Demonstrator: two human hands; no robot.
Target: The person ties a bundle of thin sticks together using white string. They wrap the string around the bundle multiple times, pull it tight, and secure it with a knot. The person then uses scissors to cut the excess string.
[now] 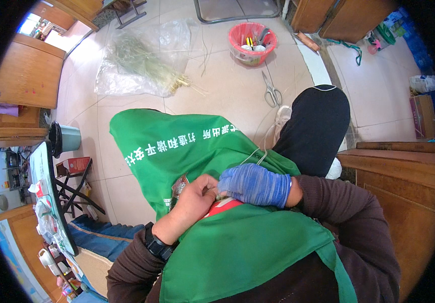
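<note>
My bare left hand (198,193), with a black watch on its wrist, is over my lap on a green apron (209,250). Against its fingertips rests my right hand (254,185) in a blue knitted glove. Both hands close on a small pale strand bundle (220,196), mostly hidden by the fingers. Thin pale cord (266,146) runs from beside the gloved hand down past my knee towards a shoe. On the floor ahead lie metal scissors (272,91) with the blades partly open. A bunch of dry grass stalks (141,60) lies on a clear plastic sheet (105,81).
A red basket (230,38) with tools stands on the floor ahead. At the left are a grey-green bin (70,138), a cluttered table (52,212) and a folding stand (75,193). Wooden cabinets (399,181) stand at the right, and a cardboard box (422,116) is further off.
</note>
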